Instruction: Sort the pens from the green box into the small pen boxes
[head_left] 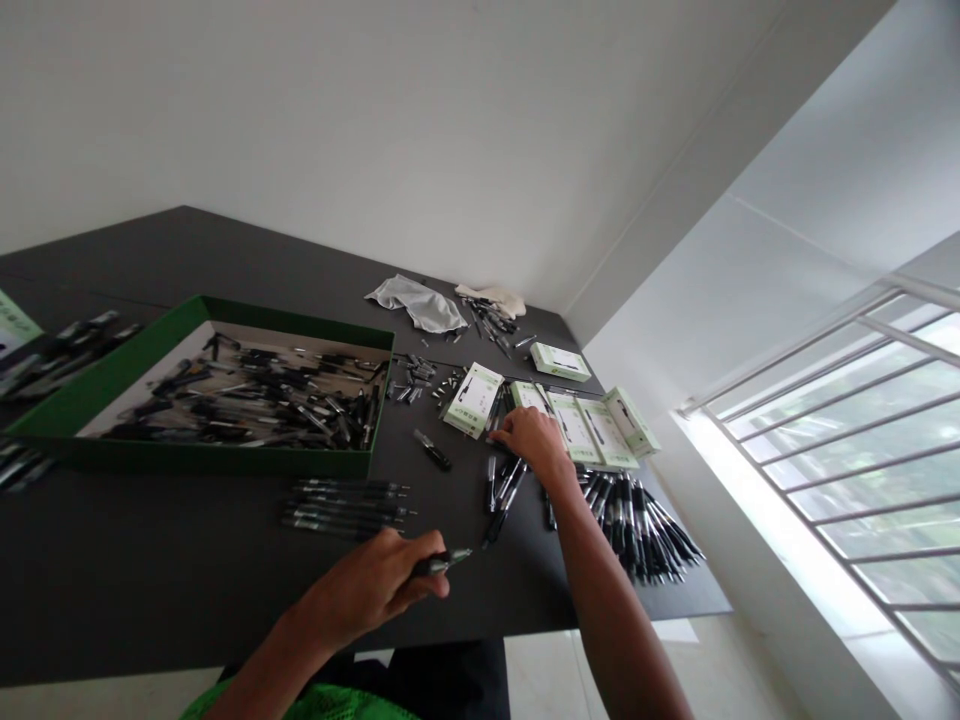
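My left hand is closed around a black pen whose tip points right, held just above the near edge of the dark table. My right hand reaches forward and rests, fingers curled, among loose black pens beside a row of small white-and-green boxes. Whether it grips anything is hidden. A large heap of assembled black pens lies to the right of my right forearm.
A green-walled tray full of black pen parts stands at the left. A row of pens lies in front of it. Grey cloth, small parts and another box lie farther back. A barred window is at the right.
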